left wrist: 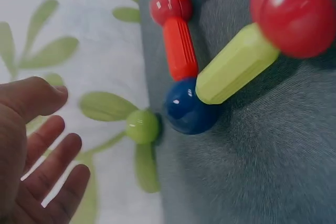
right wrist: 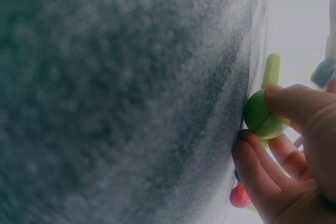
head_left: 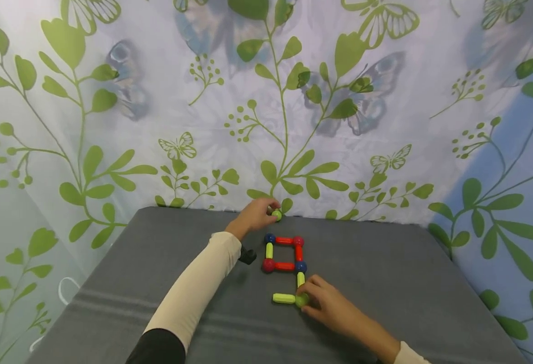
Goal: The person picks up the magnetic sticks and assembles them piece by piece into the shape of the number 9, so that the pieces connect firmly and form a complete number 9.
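Near the table's back edge my left hand (head_left: 253, 216) is beside a loose light-green ball (head_left: 277, 216). In the left wrist view its fingers are spread loosely, apart from that ball. My right hand (head_left: 334, 307) pinches a green ball (right wrist: 261, 114) between thumb and fingers, low on the grey surface. Two yellow-green rods meet this ball: one rod (head_left: 284, 298) points left, the other rod (head_left: 300, 279) runs up to a blue ball (head_left: 300, 267). That blue ball is one corner of a square of rods and balls, with a red ball (head_left: 268, 265) at another corner.
Grey cloth covers the table (head_left: 375, 283). Behind it hangs a curtain (head_left: 230, 151) printed with leaves and butterflies, meeting the table's back edge close to the loose ball. A black wrist strap piece (head_left: 248, 256) sits under the left wrist.
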The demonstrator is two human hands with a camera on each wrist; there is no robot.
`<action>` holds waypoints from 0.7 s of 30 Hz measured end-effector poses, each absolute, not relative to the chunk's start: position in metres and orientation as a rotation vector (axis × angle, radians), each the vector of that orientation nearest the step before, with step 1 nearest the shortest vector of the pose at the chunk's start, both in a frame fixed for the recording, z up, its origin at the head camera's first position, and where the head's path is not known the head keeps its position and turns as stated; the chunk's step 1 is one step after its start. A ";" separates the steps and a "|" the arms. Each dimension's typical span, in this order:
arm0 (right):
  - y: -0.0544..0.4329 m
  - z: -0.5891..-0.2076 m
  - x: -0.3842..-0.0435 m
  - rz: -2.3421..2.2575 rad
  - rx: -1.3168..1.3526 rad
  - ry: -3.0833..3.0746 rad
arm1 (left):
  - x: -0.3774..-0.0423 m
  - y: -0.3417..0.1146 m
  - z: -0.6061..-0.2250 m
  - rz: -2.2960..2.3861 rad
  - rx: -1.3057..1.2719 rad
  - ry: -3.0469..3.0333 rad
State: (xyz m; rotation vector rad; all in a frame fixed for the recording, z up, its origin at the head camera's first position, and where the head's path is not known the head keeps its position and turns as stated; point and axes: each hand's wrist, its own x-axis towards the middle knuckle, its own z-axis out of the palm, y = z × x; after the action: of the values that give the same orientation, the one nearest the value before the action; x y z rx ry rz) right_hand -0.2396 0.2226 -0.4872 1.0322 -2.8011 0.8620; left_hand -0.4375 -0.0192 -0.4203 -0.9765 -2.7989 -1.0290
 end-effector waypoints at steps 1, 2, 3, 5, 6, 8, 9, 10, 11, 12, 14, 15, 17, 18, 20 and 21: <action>0.223 -0.487 -0.239 0.866 1.024 -2.801 | -0.443 -0.015 -0.423 -1.069 -0.964 -2.806; 0.224 -0.488 -0.238 0.866 1.014 -2.805 | -0.449 -0.012 -0.426 -1.106 -0.961 -2.801; 0.225 -0.488 -0.238 0.869 1.006 -2.804 | -0.454 -0.008 -0.430 -1.134 -0.957 -2.796; 0.226 -0.489 -0.236 0.873 0.995 -2.797 | -0.463 -0.002 -0.438 -1.162 -0.950 -2.781; 0.227 -0.489 -0.236 0.879 0.994 -2.793 | -0.466 0.000 -0.443 -1.160 -0.934 -2.776; 0.227 -0.490 -0.236 0.885 1.001 -2.780 | -0.473 0.004 -0.450 -1.117 -0.876 -2.796; 0.227 -0.491 -0.237 0.888 1.007 -2.775 | -0.476 0.006 -0.453 -1.084 -0.839 -2.814; 0.227 -0.491 -0.238 0.889 1.011 -2.774 | -0.479 0.007 -0.455 -1.044 -0.803 -2.840; 0.226 -0.491 -0.239 0.890 1.008 -2.780 | -0.482 0.008 -0.458 -1.001 -0.772 -2.867; 0.226 -0.491 -0.240 0.888 1.005 -2.786 | -0.485 0.010 -0.460 -0.952 -0.751 -2.894; 0.226 -0.491 -0.240 0.876 0.994 -2.797 | -0.488 0.012 -0.462 -0.883 -0.735 -2.944; 0.226 -0.491 -0.240 0.875 0.987 -2.801 | -0.490 0.013 -0.464 -0.850 -0.744 -2.964; 0.226 -0.491 -0.240 0.871 0.980 -2.798 | -0.492 0.015 -0.467 -0.812 -0.754 -2.997; 0.226 -0.492 -0.241 0.875 0.985 -2.788 | -0.493 0.016 -0.468 -0.797 -0.749 -3.010; 0.226 -0.492 -0.241 0.882 1.000 -2.766 | -0.494 0.017 -0.471 -0.775 -0.727 -3.033; 0.226 -0.493 -0.242 0.883 1.009 -2.757 | -0.494 0.018 -0.472 -0.760 -0.719 -3.037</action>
State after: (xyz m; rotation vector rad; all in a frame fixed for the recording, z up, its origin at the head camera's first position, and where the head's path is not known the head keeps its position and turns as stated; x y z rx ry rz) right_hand -0.2420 0.2257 -0.4930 1.0090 -2.7569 0.8832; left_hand -0.4939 0.0178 -0.4723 -0.7185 -3.0372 -0.7603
